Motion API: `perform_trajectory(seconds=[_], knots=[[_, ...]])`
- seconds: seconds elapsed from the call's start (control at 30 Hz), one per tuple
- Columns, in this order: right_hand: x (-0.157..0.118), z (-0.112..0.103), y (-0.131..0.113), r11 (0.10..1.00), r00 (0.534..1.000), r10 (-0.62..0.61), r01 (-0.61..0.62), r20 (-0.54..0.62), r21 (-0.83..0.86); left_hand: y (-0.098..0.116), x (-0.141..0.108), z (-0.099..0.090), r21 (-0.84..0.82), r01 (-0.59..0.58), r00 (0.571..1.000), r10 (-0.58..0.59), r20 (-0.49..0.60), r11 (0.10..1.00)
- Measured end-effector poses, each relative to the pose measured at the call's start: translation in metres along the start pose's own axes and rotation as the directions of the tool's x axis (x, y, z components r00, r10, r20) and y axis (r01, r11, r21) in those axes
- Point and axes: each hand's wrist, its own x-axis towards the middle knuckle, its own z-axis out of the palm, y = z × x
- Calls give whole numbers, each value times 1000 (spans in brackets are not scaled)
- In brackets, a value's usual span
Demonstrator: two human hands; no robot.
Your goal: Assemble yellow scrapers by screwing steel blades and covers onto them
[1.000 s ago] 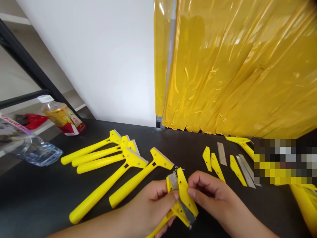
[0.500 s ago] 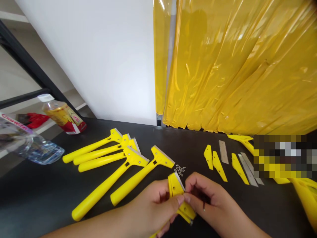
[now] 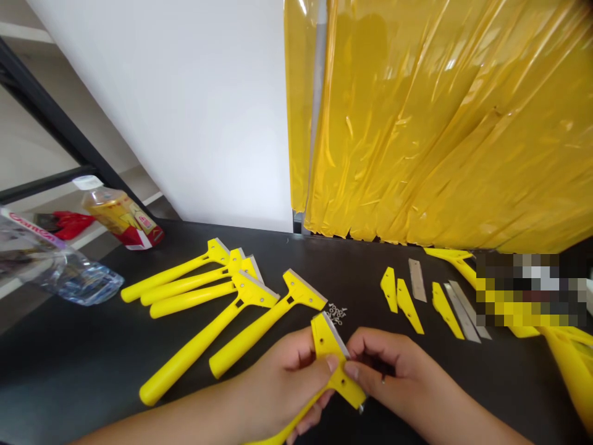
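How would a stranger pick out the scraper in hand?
Start at the yellow plastic sheeting, then look down to the black table. Near its front, the left hand grips a yellow scraper while the right hand touches its bladed edge. Unlike the five scrapers lying leftward, it is hand-held, and its holes look dark and screwless.

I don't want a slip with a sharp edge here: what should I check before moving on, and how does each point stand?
1. Scraper gripped by the left hand: ok.
2. Blade showing along the scraper's edge: ok.
3. Right hand well away from that blade: not ok; its fingertips are right at the edge.
4. Holes in the scraper filled: not ok; the two visible ones look empty.
5. Small metal pieces close by: ok; they lie on the table just beyond the scraper.
6. Blade centred inside the scraper: cannot tell; fingers hide part.
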Motion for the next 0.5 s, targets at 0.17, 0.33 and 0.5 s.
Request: perform_trajectory(seconds=[0.17,0.33,0.5], knots=[[0,-2,0,1000,1000,15,-15,24,0,-5,1,-2,-16,-34,999,34,26,999],[-1,-4,-3,999,1000,14,-15,-8,-44,1,-3,-5,68,-19,999,16,50,998],[-19,-9,-15,986,978,-126,105,-169,-126,27,-17,8,730,-160,954,295,-60,665]])
